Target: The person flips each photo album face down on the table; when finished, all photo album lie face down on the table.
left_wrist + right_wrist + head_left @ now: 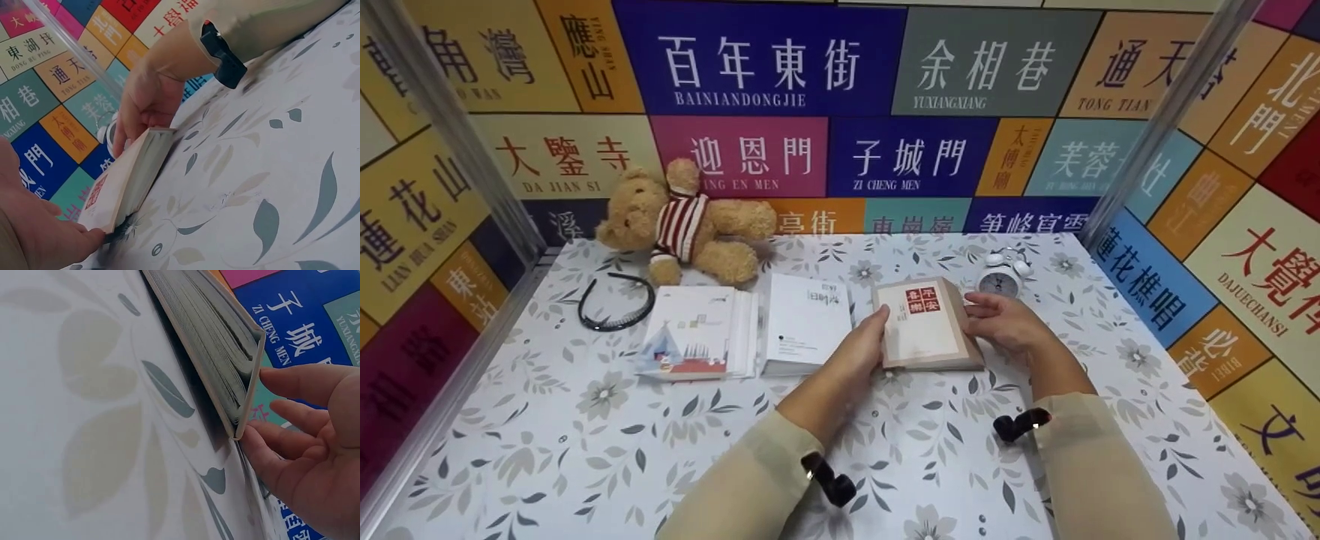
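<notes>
A thick beige book with a red character block on its cover lies between both hands at the right of a row of books. My left hand holds its left edge; the left wrist view shows fingertips at the lower edge of the book. On the other side my right hand grips the spine, thumb above and fingers below, as the right wrist view shows around the book. A dark shadow runs under the cover there. Part of the left hand's fingers is hidden.
Left of the beige book are a white book and a stack of pale books. A black headband and a teddy bear lie farther left. A white alarm clock stands behind the right hand. Printed panels enclose the table.
</notes>
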`<state>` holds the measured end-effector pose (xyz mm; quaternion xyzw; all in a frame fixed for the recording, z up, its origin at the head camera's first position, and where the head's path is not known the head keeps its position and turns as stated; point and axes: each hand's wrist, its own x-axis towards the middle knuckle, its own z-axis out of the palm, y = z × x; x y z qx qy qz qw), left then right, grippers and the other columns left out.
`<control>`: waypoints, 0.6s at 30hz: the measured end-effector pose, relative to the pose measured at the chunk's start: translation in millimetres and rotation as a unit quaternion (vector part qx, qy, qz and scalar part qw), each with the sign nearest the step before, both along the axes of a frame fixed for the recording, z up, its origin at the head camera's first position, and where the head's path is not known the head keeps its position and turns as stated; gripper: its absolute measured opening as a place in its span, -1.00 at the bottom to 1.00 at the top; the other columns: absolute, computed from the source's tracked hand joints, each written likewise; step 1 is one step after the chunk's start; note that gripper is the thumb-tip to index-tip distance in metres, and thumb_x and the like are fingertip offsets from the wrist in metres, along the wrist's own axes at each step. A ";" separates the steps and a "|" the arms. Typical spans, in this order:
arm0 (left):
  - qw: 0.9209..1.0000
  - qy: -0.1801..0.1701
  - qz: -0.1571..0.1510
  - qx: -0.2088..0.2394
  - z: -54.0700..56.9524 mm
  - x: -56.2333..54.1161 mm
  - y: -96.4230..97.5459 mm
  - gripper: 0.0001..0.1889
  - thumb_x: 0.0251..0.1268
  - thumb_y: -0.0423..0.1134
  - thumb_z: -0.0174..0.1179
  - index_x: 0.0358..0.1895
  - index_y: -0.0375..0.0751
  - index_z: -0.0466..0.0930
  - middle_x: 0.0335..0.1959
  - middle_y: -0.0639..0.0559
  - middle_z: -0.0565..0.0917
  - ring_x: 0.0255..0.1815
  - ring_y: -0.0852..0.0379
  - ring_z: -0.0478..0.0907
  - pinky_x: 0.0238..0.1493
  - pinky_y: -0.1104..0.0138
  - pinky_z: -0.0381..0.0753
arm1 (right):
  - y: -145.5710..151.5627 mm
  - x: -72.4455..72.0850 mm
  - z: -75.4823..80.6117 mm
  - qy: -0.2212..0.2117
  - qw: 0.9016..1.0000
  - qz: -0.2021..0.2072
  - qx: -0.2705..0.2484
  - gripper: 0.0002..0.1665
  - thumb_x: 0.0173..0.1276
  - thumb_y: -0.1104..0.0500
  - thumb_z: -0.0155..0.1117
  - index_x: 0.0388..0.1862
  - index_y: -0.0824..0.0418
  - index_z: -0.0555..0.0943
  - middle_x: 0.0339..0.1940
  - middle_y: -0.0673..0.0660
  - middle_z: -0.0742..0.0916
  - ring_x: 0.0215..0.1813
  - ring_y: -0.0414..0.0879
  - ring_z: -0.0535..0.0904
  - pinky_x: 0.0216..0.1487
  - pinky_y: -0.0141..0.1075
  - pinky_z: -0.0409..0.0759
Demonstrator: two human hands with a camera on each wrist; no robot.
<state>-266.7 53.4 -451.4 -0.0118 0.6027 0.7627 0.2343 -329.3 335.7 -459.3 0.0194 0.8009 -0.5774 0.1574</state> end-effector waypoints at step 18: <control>0.993 0.086 0.079 -0.010 20.5 -10.7 -39.2 -0.36 0.78 0.11 -0.19 0.68 -0.15 0.22 0.67 -0.13 0.36 0.63 -0.10 0.42 0.68 0.02 0.39 | -79.8 6.6 16.9 0.102 0.994 -0.043 -0.005 -0.39 0.60 0.21 0.24 0.57 0.25 0.47 0.47 0.29 0.65 0.25 0.13 0.67 0.08 -0.27 0.76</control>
